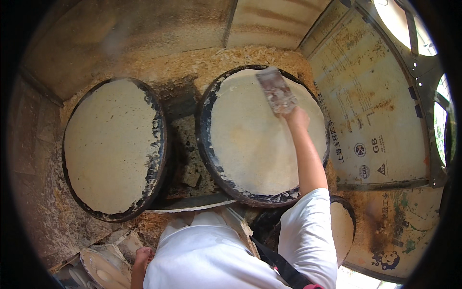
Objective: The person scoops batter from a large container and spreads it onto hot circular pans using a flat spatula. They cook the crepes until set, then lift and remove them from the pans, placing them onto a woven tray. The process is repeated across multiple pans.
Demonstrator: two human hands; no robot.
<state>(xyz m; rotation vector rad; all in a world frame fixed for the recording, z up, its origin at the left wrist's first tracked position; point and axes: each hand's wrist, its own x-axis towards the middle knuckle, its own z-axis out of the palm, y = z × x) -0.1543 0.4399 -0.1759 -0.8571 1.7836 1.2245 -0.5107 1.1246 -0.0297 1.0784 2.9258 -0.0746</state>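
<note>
My right hand [296, 117] grips a wide flat scraper [277, 90] smeared with pale batter. The blade lies over the far part of a thin, pale batter sheet [252, 144], on the right-hand round black griddle [207, 151]. To the left, a second round griddle [164, 144] carries another thin pale sheet [112, 144], dotted with small holes and ragged along its right edge. My left hand [144, 254] hangs low beside my white shirt, fingers curled. Part of it is hidden, and whether it holds anything is unclear.
A third griddle [343, 227] with a pale sheet is partly hidden behind my right sleeve. Dry flakes [252, 56] litter the ledge behind the griddles. Printed boards [371, 108] wall the right side. At lower left stands a batter-coated round container [104, 267].
</note>
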